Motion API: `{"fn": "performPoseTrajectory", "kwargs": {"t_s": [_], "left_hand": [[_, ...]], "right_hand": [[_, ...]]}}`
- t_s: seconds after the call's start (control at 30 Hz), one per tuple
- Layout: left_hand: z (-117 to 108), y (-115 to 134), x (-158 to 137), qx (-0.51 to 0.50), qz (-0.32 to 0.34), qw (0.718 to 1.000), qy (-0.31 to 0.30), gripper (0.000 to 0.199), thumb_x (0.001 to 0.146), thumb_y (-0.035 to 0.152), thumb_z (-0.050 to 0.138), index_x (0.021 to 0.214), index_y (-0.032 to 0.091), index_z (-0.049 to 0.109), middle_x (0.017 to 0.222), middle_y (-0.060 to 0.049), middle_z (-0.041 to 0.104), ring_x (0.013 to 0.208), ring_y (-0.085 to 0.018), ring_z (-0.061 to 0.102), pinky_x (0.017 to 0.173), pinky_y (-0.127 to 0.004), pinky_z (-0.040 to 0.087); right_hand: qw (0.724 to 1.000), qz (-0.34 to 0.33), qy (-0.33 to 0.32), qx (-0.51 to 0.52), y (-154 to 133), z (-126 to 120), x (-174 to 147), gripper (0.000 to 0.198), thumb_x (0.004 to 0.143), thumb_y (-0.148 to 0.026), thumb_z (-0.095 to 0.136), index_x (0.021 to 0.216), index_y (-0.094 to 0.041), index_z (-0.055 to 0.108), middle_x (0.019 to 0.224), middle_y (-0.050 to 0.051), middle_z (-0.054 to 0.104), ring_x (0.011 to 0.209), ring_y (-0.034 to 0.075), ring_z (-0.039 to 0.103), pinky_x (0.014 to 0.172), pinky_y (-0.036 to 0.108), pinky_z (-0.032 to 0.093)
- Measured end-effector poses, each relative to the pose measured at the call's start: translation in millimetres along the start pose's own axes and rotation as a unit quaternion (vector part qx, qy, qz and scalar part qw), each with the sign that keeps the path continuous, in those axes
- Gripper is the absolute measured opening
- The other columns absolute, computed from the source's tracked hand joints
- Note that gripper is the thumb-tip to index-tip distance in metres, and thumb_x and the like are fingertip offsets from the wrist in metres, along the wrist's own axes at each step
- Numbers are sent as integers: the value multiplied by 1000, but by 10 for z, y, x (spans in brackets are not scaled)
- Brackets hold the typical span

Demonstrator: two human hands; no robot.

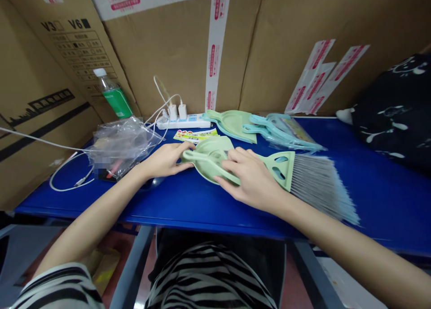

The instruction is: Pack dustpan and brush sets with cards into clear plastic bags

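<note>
Above the table's front half, my left hand (171,158) pinches the looped handle end of a light green dustpan (210,167). My right hand (251,176) is closed over the middle, where the dustpan overlaps a light green hand brush (288,163). The brush head points right, with long grey bristles (313,183) and pale blue ones along the far edge. My palm and fingers hide much of the brush handle and where the two pieces meet. Behind them lie another green dustpan (237,123) and light blue dustpan pieces (281,129), partly in clear plastic.
Crumpled clear plastic bags (124,141) and a white cable lie at left. A green-labelled bottle (114,96) stands behind them. A power strip (188,121) with chargers and a colourful printed card (197,135) lie near the cardboard wall (168,53). Dark patterned fabric (397,111) is at right.
</note>
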State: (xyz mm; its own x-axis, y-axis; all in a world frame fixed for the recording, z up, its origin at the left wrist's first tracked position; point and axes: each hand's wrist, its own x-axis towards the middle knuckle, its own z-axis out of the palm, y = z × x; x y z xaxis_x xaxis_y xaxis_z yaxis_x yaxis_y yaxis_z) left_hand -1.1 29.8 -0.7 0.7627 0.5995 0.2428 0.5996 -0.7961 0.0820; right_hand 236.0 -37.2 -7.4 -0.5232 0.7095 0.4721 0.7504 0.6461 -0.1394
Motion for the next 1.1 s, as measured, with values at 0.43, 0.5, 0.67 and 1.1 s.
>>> {"fn": "performPoseTrajectory", "kwargs": {"t_s": [0.43, 0.5, 0.67, 1.1], "left_hand": [[-295, -249, 58, 76, -76, 993, 47, 40, 94, 40, 41, 121, 16, 58, 119, -12, 66, 111, -25, 61, 96, -42, 48], [-289, -276, 140, 88, -72, 992, 56, 39, 94, 38, 41, 122, 17, 59, 119, -12, 66, 110, -26, 61, 95, -44, 48], [-308, -310, 466, 113, -54, 990, 62, 37, 95, 32, 40, 123, 15, 58, 115, -13, 66, 110, -26, 59, 94, -44, 46], [-284, -422, 1271, 167, -32, 984, -49, 36, 92, 19, 37, 118, 15, 62, 112, -11, 67, 106, -24, 59, 91, -39, 44]], "right_hand": [[969, 70, -6, -238, 515, -519, -467, 45, 94, -36, 30, 59, -21, 53, 62, 8, 51, 64, 22, 48, 59, 34, 30], [977, 53, -50, -203, 609, -465, -571, 45, 94, -36, 29, 60, -21, 53, 61, 7, 53, 62, 20, 50, 59, 33, 32], [979, 127, -85, -138, 692, -591, -520, 39, 91, -47, 34, 64, -23, 49, 62, 4, 58, 57, 19, 53, 55, 31, 33], [941, 215, -100, -242, 1528, -347, -5, 36, 77, -48, 54, 97, -20, 65, 89, 11, 69, 79, 27, 63, 56, 30, 42]]}}
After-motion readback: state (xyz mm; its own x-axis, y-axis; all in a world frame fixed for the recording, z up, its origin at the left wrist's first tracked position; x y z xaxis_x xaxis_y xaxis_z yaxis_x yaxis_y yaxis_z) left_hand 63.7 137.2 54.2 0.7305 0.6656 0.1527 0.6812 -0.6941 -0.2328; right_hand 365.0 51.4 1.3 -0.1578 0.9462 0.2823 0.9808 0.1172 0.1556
